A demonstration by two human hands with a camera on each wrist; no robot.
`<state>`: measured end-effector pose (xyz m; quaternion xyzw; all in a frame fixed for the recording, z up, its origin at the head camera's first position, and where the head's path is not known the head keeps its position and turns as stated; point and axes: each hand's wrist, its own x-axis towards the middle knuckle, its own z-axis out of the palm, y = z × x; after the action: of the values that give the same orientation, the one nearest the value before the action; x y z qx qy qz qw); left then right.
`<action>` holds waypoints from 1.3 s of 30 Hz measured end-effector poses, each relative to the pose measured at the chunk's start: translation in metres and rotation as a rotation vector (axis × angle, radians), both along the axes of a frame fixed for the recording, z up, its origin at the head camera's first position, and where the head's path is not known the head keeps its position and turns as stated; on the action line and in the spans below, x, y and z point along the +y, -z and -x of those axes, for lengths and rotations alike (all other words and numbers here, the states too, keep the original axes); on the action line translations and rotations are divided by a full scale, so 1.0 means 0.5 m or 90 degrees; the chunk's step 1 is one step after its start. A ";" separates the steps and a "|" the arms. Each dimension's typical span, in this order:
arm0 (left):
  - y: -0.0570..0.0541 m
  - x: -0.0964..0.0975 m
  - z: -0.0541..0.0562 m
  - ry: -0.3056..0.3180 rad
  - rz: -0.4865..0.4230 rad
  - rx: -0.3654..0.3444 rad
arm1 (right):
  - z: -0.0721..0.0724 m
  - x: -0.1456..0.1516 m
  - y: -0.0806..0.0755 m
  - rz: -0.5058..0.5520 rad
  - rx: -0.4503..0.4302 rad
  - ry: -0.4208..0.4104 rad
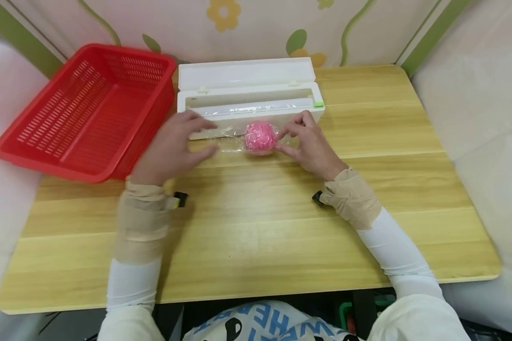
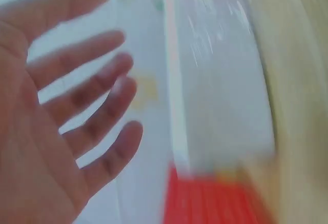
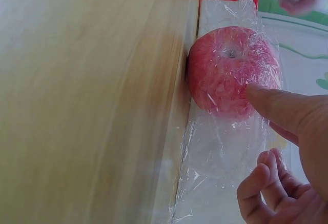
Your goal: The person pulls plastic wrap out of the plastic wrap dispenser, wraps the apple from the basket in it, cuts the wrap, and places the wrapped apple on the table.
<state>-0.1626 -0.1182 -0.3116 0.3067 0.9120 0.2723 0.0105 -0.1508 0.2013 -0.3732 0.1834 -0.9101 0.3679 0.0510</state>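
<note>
A pink-red apple [image 1: 260, 137] sits on the table against the front of a white cling film dispenser box [image 1: 251, 85] whose lid is raised. Clear cling film [image 3: 220, 157] covers the apple and spreads out on both sides of it. At the apple's right side, my right hand [image 1: 309, 144] has bent fingers, with the thumb and forefinger tips at the film; in the right wrist view one fingertip touches the wrapped apple. My left hand [image 1: 175, 144], blurred, hovers left of the film with fingers spread and holds nothing.
A red plastic basket [image 1: 89, 113] stands at the table's back left, close to the box. The wooden table [image 1: 256, 237] backs onto a flower-patterned wall covering [image 1: 264, 28]. Inside the box lies a film roll [image 1: 256, 107], and a small green piece [image 1: 318, 104] sits at its right end.
</note>
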 end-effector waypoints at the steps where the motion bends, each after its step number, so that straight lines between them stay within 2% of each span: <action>1: 0.001 0.031 -0.003 0.009 0.011 0.023 | 0.000 0.001 0.000 0.001 0.000 0.001; 3: 0.013 0.094 -0.005 0.031 0.030 0.051 | -0.001 0.002 0.002 0.007 0.003 0.003; 5: 0.030 0.145 -0.005 0.029 0.064 0.063 | -0.003 0.002 0.008 0.015 0.006 0.001; 7: 0.049 0.175 -0.004 -0.001 0.097 0.072 | -0.005 -0.002 0.011 0.025 0.007 -0.007; 9: 0.062 0.184 -0.003 -0.036 0.115 0.077 | -0.006 -0.005 0.012 0.027 0.005 -0.016; 12: 0.070 0.182 0.001 -0.064 0.109 0.096 | -0.005 -0.005 0.001 0.015 -0.002 -0.023; 17: 0.061 0.167 0.005 -0.049 0.116 0.104 | -0.004 0.015 -0.030 -0.013 0.007 -0.022; 22: 0.044 0.152 0.001 -0.018 0.166 0.055 | -0.001 0.029 -0.042 -0.024 0.051 -0.025; 26: 0.033 0.146 0.000 0.007 0.172 0.004 | -0.001 0.030 -0.043 -0.033 0.074 -0.018; 31: 0.026 0.140 0.003 0.014 0.156 -0.043 | -0.005 0.033 -0.049 -0.012 0.032 0.000; 39: 0.010 0.132 -0.004 0.019 0.158 -0.067 | -0.007 0.041 -0.062 0.025 0.006 -0.022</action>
<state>-0.1606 -0.0522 -0.3168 0.3016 0.9323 0.1726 0.0998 -0.1473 0.2220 -0.3423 0.2000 -0.8990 0.3860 0.0524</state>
